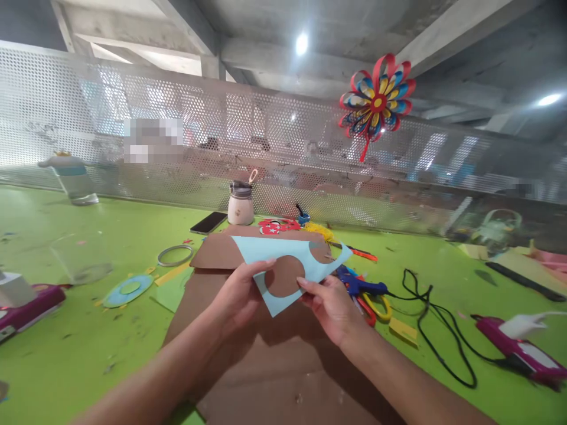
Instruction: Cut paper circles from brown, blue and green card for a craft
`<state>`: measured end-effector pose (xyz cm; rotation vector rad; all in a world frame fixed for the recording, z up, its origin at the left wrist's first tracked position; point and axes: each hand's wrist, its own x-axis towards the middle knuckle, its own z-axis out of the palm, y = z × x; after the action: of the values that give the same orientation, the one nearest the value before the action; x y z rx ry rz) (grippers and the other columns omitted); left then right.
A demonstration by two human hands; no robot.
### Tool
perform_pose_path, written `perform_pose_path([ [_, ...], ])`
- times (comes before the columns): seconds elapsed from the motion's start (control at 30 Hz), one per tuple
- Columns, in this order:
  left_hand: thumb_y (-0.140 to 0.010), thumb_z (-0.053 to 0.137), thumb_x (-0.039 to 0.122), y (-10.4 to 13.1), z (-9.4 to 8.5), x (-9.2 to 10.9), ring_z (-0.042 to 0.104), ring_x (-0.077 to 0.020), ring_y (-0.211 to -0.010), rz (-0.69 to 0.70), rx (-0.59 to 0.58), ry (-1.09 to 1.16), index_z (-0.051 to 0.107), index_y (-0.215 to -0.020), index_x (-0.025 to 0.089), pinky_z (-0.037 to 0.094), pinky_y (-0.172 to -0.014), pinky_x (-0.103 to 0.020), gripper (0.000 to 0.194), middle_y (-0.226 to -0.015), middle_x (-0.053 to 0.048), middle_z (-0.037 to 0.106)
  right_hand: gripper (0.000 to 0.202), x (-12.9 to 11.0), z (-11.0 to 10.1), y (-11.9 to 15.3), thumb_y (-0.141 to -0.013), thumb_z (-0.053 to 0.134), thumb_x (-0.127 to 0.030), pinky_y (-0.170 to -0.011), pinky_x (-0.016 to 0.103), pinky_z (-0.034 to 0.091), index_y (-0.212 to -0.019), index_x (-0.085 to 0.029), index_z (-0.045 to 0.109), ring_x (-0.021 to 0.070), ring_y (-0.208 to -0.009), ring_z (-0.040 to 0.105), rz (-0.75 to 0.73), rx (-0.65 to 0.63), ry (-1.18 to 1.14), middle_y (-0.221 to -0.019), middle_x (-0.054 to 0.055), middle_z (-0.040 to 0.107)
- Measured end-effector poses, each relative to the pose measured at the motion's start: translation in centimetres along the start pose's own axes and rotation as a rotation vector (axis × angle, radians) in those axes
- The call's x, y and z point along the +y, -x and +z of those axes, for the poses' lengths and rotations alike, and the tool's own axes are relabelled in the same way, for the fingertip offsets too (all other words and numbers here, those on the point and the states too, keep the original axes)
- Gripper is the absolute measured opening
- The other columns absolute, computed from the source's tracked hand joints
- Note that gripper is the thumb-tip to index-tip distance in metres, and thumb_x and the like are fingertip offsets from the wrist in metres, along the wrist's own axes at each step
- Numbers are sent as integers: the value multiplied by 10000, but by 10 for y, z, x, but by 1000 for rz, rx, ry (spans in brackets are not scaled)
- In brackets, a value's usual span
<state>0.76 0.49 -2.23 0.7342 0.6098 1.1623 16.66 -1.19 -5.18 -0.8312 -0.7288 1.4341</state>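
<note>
Left and right fingers (pixel 306 282) pinched on light-blue paper (pixel 283 250) (two round cutouts), no legible writing

Matt, smooth light-blue paper (pixel 275 248).

No text, label, brand, number or sign can be read. The pale bottle (pixel 241 204) carries a small brownish mark on its front, too small to make out. Whatever the purple power strip (pixel 522 348) on the right of the table (pixel 146 360) may bear is blurred. Pixelated blocks (pixel 153 140) cover part of the perforated screen (pixel 274 127), and nothing legible shows in them.
</note>
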Motion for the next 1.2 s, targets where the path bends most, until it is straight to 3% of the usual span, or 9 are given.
perform_pose_path([
  [0.1,-782,648,190,-2,-9,-7,695,-258,-815,-43,72,106,683,-965,105,567,-778,-410,204,-934,-111,744,290,8,-3,-1,-548,859,-169,-533,220,498,-797,-140,714,137,-649,622,37,25,3,-749,27,718],
  [0.23,-774,636,153,-3,-18,-16,696,-275,-831,-119,59,119,681,-968,80,558,-812,-439,213,-939,-130,741,274,17,-5,1,-557,860,-195,-510,221,513,-789,-132,730,138,-628,616,85,36,-3,-715,24,706],
  [0.5,-796,606,183,-4,-11,-10,703,-299,-808,-96,167,150,673,-883,89,566,-787,-460,146,-888,-138,742,226,18,-6,4,-579,848,-202,-467,202,513,-765,-126,745,126,-593,616,108,53,-17,-749,48,722],
  [0.67,-832,574,227,-2,-9,-16,702,-289,-817,-103,107,184,665,-955,93,570,-771,-445,204,-911,-136,739,236,17,-7,2,-574,847,-194,-474,200,517,-782,-147,747,117,-591,607,73,87,-36,-744,26,720],
  [0.83,-805,612,208,1,-4,-26,705,-273,-803,-155,151,137,661,-980,90,572,-766,-426,217,-909,-127,740,226,22,-5,3,-561,853,-194,-478,207,516,-748,-136,740,121,-586,605,78,88,-52,-720,31,718],
  [1.03,-857,546,285,3,-1,-17,699,-291,-856,-85,112,229,653,-1021,99,561,-800,-452,270,-913,-129,742,277,24,-1,8,-542,863,-192,-470,218,511,-778,-132,731,114,-564,579,87,99,-59,-730,28,710],
  [1.2,-840,564,249,2,-7,-15,693,-310,-882,-146,29,211,657,-1015,82,553,-815,-475,259,-927,-149,738,262,20,-2,9,-543,859,-180,-437,209,490,-763,-137,722,105,-530,557,78,113,-52,-700,18,695],
])
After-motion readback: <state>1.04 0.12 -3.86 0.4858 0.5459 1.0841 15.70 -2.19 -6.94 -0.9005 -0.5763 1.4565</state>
